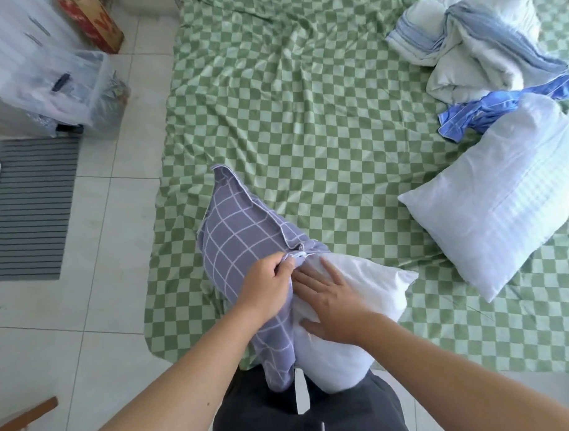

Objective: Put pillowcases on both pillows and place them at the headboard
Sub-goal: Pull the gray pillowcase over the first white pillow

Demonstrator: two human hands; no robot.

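Note:
A white pillow (360,287) lies at the near edge of the bed, partly inside a purple grid-patterned pillowcase (235,236). My left hand (266,283) pinches the pillowcase's open edge near its zipper. Flat on the bare white part of that pillow rests my right hand (331,297), fingers spread and pressing it. A second white pillow (498,195) without a case lies on the right side of the bed. Beside it, farther back, is a crumpled blue cloth (466,115); whether it is a pillowcase I cannot tell.
The bed is covered with a green-and-white checked sheet (305,101). A bundled white and blue duvet (470,38) sits at the far right. On the tiled floor to the left are a clear plastic bin (69,90), a striped grey mat (28,208) and a red box (92,22).

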